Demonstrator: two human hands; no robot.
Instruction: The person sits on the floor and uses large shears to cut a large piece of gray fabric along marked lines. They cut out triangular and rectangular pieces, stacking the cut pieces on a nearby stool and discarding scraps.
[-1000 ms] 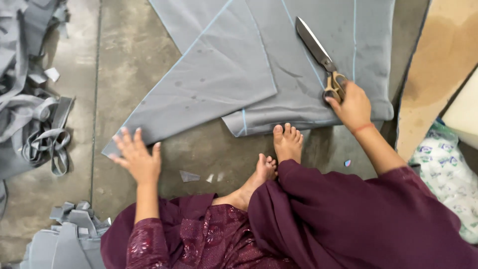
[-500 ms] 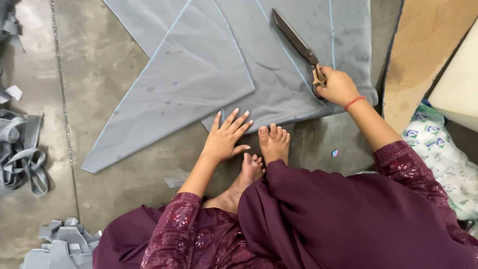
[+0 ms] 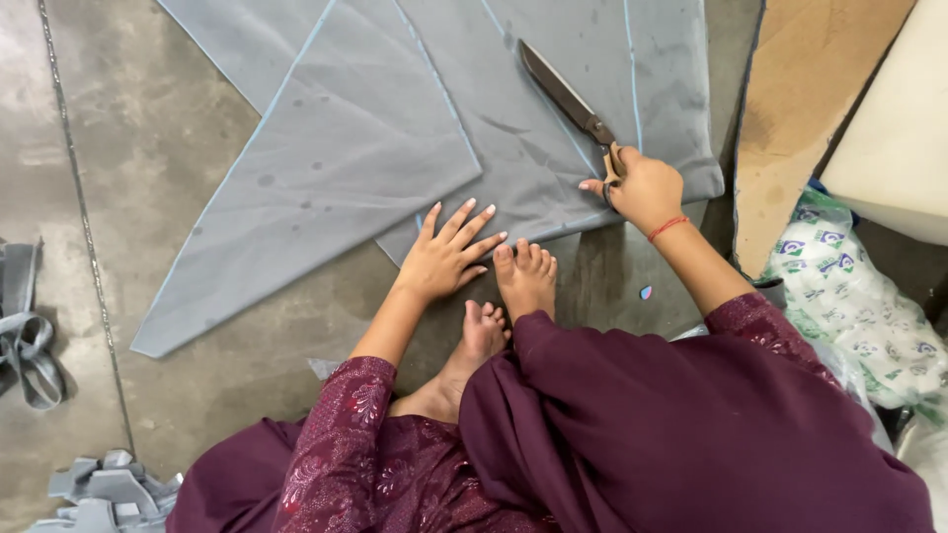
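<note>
Grey fabric sheets point(image 3: 395, 148), edged with pale blue chalk lines, lie overlapped on the concrete floor point(image 3: 118, 148) in front of a seated person in dark purple clothing.

Right hand point(image 3: 644, 190): fingers clenched around the handles of large tailor's scissors point(image 3: 568, 99). Blades look closed, or nearly so, and lie flat on the upper sheet. Long axis runs diagonally, from the handles at the hand up and to the left, tip pointing away from the person. A red thread circles this wrist.

Left hand point(image 3: 446, 259): released, holding nothing, fingers spread, palm pressed down on the near edge of the fabric where two sheets overlap. It rests just beside the bare right foot point(image 3: 526, 281), whose toes touch the cloth's edge.

Key relation: the scissors are in the right hand only; the left hand sits well apart from the blades, lower and to the left.

Around: a brown board point(image 3: 800, 109) on the right, a printed plastic bag point(image 3: 849, 296) beneath it, grey offcuts point(image 3: 99, 489) at the lower left, and grey strapping point(image 3: 25, 336) at the left edge.
</note>
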